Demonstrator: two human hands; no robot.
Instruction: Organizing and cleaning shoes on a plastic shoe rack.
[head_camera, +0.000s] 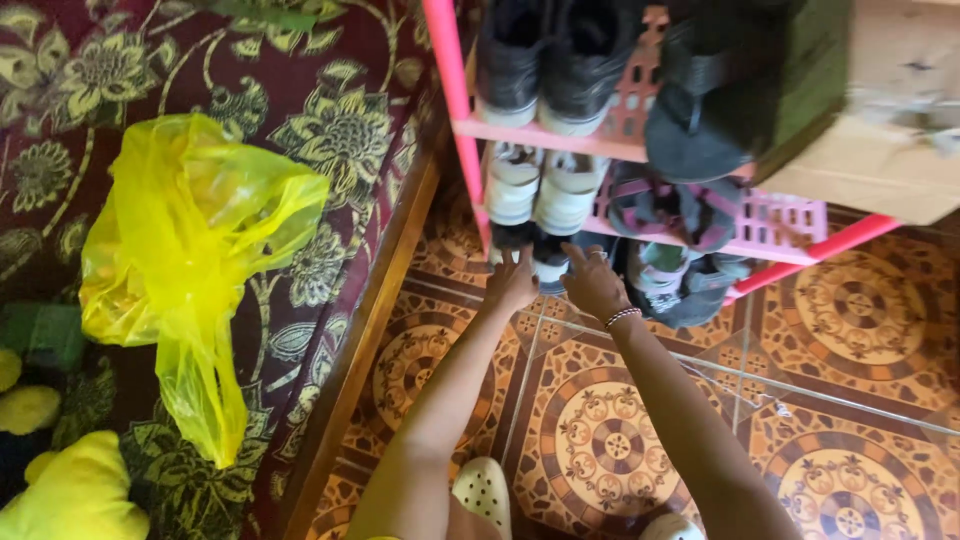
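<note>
A pink plastic shoe rack (770, 225) stands on a patterned tiled floor, seen from above. My left hand (512, 282) reaches down to the lowest shelf, fingers spread against a black-and-white sneaker (510, 195). My right hand (592, 282), with a beaded bracelet at the wrist, touches the second sneaker of the pair (565, 195) just beside it. Whether either hand grips a shoe is hidden by the hands themselves. Black sneakers (555, 60) fill the shelf above.
Sandals (680, 215) and a dark slipper (700, 130) sit on the rack's right side, by a cardboard box (880, 130). A yellow plastic bag (180, 250) lies on a floral bed at left. My feet in pale clogs (485, 490) stand below.
</note>
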